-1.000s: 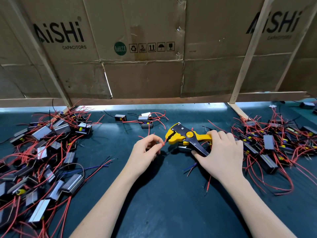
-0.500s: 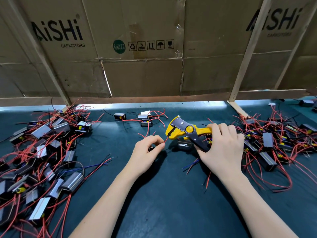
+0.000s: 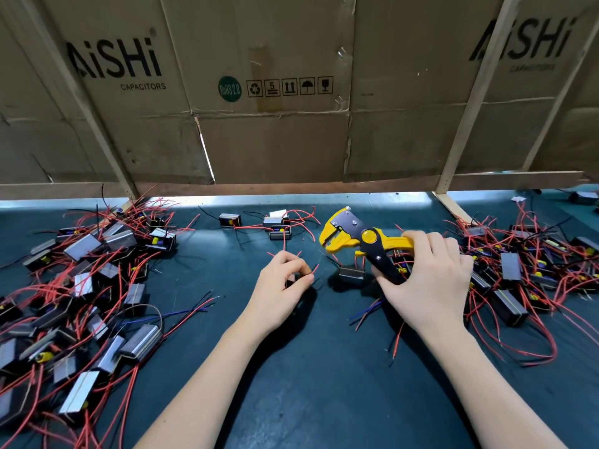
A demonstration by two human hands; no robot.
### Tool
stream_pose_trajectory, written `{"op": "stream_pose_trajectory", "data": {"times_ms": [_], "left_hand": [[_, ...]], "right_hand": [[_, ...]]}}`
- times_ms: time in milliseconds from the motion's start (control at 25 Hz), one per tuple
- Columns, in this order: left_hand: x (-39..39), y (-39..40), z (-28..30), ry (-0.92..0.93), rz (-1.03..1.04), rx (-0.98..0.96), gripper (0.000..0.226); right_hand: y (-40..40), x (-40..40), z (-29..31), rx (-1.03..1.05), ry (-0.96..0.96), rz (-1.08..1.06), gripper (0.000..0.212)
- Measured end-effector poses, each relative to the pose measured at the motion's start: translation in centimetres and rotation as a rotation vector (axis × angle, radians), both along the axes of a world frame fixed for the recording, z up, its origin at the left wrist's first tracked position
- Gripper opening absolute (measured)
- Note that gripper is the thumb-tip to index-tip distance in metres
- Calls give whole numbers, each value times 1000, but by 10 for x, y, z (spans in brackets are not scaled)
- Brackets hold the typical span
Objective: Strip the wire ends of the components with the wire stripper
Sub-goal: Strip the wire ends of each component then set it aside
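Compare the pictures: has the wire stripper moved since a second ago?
Yes. The wire stripper in the right hand has risen away from the left hand, nearer the three loose components behind it.

Bare dark mat (image 3: 324,400) is left open near the wire stripper (image 3: 359,238). Passage left of it is blocked by a component pile (image 3: 81,286), right by another heap (image 3: 525,273); behind it, cardboard (image 3: 275,140) closes the bench.

A dark green table (image 3: 308,400) is covered at left (image 3: 81,286) and right (image 3: 525,270) by heaps of boxy components with red wires; a few (image 3: 275,226) are scattered at the back.
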State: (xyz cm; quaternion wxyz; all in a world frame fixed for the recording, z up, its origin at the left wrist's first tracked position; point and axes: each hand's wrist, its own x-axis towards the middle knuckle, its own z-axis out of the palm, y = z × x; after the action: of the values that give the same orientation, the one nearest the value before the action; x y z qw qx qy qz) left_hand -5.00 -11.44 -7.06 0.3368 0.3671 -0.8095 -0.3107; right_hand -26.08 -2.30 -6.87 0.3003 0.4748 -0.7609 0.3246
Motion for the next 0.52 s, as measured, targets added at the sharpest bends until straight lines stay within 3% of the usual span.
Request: {"op": "stream_pose_trajectory", "data": {"times_ms": [120,240,520], "left_hand": [[2,0,-1,60,34,-145,13],[4,-2,-4,-45,116,-309,10],[-1,-2,-8,-81,30,-334,8]], "right_hand": [[-1,2,-2,55,0,3,59],[-1,1,-3,76,-22,-8,60],[-1,2,-3,66,-12,-16,58]]}}
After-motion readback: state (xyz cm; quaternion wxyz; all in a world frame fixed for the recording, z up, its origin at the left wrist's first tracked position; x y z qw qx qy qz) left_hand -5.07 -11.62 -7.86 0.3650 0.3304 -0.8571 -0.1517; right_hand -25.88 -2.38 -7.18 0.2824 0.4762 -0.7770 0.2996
